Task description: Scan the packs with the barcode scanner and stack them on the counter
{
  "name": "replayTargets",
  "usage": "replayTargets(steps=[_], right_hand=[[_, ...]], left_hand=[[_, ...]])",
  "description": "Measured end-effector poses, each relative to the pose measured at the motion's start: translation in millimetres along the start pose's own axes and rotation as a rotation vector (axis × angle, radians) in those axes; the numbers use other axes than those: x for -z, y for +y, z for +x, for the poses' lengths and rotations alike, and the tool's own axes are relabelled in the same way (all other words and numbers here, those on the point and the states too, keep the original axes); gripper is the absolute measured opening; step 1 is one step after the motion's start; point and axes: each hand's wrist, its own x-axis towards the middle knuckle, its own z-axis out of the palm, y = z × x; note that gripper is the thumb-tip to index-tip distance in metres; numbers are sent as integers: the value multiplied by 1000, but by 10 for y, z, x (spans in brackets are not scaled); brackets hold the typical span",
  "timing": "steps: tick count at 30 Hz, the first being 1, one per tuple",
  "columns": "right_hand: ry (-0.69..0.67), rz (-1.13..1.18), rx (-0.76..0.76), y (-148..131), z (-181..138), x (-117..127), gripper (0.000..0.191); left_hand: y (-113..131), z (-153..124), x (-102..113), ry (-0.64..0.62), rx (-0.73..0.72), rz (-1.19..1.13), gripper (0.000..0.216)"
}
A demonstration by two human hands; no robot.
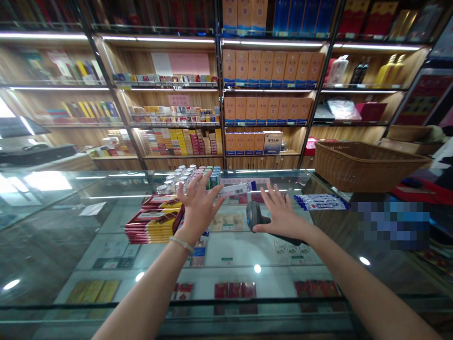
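Note:
My left hand (198,204) is raised over the glass counter (71,222) with its fingers spread and nothing in it, beside a stack of red and yellow cartons (155,219). My right hand (281,212) is also open, fingers stretched forward, its thumb close to a dark handheld scanner (254,216) lying on the glass. A white and blue carton (235,190) lies just beyond both hands, past the fingertips. Small cans and bottles (191,177) stand behind the left hand.
A wicker basket (364,165) stands at the right end of the counter, with a blue and white carton (320,202) in front of it. Shelves of orange boxes (272,68) and cigarette packs fill the back wall. More packs lie under the glass.

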Motion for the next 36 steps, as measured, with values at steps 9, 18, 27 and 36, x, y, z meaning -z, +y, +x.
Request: replayTargets(steps=[9, 18, 27, 36], right_hand=[[-192, -50, 33, -20, -101, -57, 136], [-167, -123, 14, -97, -134, -67, 106], [-5, -57, 75, -78, -94, -130, 39], [173, 47, -75, -164, -94, 257, 40]], left_hand=[[-41, -22, -31, -15, -7, 48, 23], [3, -24, -19, -67, 25, 30, 22], [-42, -33, -30, -52, 6, 60, 22], [-125, -24, -37, -50, 52, 84, 23]])
